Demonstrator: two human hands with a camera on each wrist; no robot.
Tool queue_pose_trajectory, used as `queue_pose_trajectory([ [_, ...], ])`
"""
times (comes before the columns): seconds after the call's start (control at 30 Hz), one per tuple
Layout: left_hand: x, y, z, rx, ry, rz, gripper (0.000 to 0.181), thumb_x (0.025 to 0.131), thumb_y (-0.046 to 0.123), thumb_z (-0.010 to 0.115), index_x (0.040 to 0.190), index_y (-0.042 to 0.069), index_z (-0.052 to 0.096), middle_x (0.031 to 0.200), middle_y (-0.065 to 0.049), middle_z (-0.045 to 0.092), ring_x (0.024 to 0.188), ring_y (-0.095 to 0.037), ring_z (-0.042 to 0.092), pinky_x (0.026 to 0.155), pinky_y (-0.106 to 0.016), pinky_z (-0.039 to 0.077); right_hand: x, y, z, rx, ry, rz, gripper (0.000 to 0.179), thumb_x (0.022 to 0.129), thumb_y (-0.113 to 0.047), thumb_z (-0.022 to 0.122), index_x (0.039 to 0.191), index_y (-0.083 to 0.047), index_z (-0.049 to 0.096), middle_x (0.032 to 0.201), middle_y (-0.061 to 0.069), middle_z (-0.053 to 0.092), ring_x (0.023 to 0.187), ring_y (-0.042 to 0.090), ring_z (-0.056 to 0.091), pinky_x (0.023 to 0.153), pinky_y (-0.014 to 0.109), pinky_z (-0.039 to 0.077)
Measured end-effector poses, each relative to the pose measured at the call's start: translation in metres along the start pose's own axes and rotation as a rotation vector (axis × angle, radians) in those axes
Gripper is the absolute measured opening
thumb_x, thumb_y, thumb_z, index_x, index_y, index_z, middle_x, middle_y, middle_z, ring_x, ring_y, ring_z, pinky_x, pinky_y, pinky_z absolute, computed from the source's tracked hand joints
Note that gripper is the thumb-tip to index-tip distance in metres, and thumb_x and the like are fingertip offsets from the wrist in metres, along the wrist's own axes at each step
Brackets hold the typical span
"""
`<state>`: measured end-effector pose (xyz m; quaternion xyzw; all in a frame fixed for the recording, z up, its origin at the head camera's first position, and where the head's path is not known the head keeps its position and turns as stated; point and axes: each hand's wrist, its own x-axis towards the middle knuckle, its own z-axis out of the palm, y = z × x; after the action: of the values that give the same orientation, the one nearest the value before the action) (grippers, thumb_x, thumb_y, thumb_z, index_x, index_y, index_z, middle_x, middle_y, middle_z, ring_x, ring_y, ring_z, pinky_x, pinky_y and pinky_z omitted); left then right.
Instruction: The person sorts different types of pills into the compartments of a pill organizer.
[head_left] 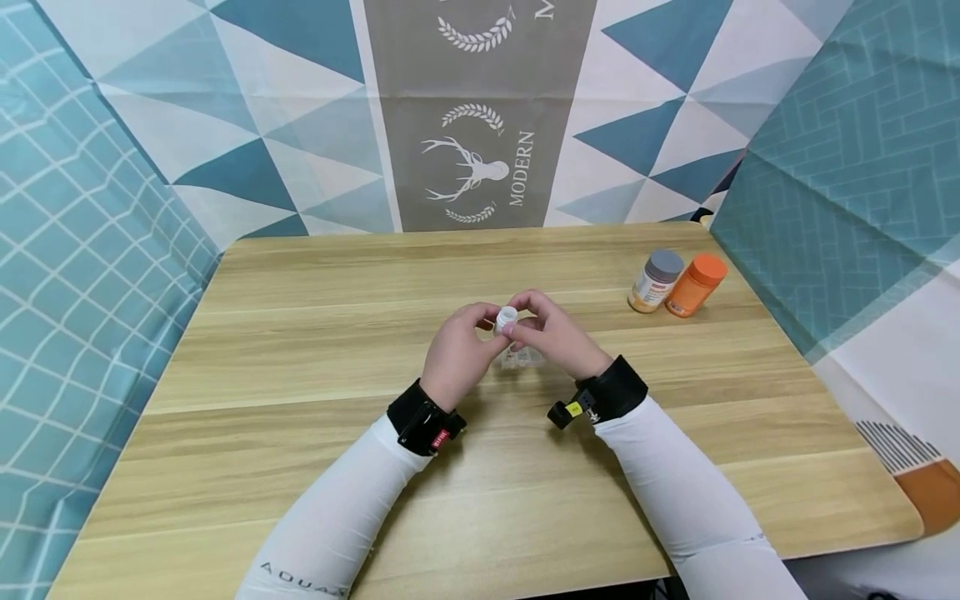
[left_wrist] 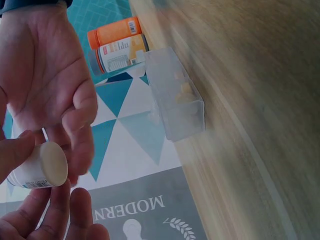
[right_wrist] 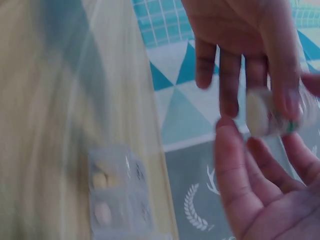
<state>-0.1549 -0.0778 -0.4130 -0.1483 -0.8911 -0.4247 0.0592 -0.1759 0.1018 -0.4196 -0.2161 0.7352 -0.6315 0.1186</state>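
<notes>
A small white pill bottle (head_left: 506, 317) is held over the table between both hands, its round end facing up in the head view. My left hand (head_left: 459, 343) grips the bottle's side with thumb and fingers. On the opposite side, the thumb and fingers of my right hand (head_left: 558, 337) curl round the bottle's upper part. The left wrist view shows the bottle's pale flat base and a barcode label. Beneath the hands stands a clear plastic pill box (left_wrist: 172, 95), mostly covered by them in the head view. Pale pills (right_wrist: 102, 180) lie inside its compartments.
Towards the back right corner stand a grey-capped bottle (head_left: 654, 282) and, close beside it, an orange bottle (head_left: 696, 286). The wooden table (head_left: 315, 333) meets patterned cloth (head_left: 300, 108) along its back edge.
</notes>
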Motion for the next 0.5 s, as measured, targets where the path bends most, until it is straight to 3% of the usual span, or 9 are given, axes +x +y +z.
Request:
queue_pose_trajectory([
  [0.1, 0.0, -0.001, 0.001, 0.003, 0.005, -0.006, 0.027, 0.086, 0.03, 0.072, 0.109, 0.015, 0.069, 0.101, 0.0, 0.065, 0.092, -0.017, 0.058, 0.074, -0.036, 0.05, 0.0, 0.001, 0.006, 0.026, 0.052, -0.021, 0.026, 0.096, -0.007, 0.059, 0.117, 0.002, 0.047, 0.109, 0.015, 0.057, 0.086, 0.024, 0.064, 0.073, 0.033, 0.055],
  [0.23, 0.001, 0.0, 0.0, 0.033, 0.001, 0.008, 0.033, 0.085, 0.031, 0.074, 0.112, 0.015, 0.067, 0.102, 0.0, 0.065, 0.094, -0.017, 0.058, 0.076, -0.037, 0.051, 0.0, 0.0, 0.009, 0.029, 0.111, -0.02, 0.027, 0.096, -0.006, 0.059, 0.118, 0.004, 0.047, 0.11, 0.018, 0.058, 0.088, 0.024, 0.063, 0.072, 0.03, 0.055],
  [0.4, 0.001, 0.0, -0.003, 0.133, -0.06, 0.078, 0.05, 0.083, 0.04, 0.075, 0.122, 0.013, 0.062, 0.114, -0.002, 0.065, 0.102, -0.014, 0.056, 0.083, -0.037, 0.052, -0.006, -0.001, 0.004, -0.044, 0.198, 0.004, 0.029, 0.096, -0.008, 0.059, 0.12, 0.003, 0.048, 0.112, 0.02, 0.059, 0.091, 0.023, 0.06, 0.071, 0.027, 0.055],
  [0.5, 0.001, -0.002, -0.002, 0.217, -0.09, 0.142, 0.049, 0.083, 0.04, 0.075, 0.123, 0.014, 0.063, 0.118, -0.002, 0.065, 0.107, -0.013, 0.055, 0.089, -0.036, 0.05, -0.014, -0.003, -0.003, -0.159, 0.228, 0.017, 0.029, 0.097, -0.01, 0.059, 0.121, 0.003, 0.049, 0.111, 0.02, 0.06, 0.091, 0.026, 0.058, 0.074, 0.036, 0.054],
])
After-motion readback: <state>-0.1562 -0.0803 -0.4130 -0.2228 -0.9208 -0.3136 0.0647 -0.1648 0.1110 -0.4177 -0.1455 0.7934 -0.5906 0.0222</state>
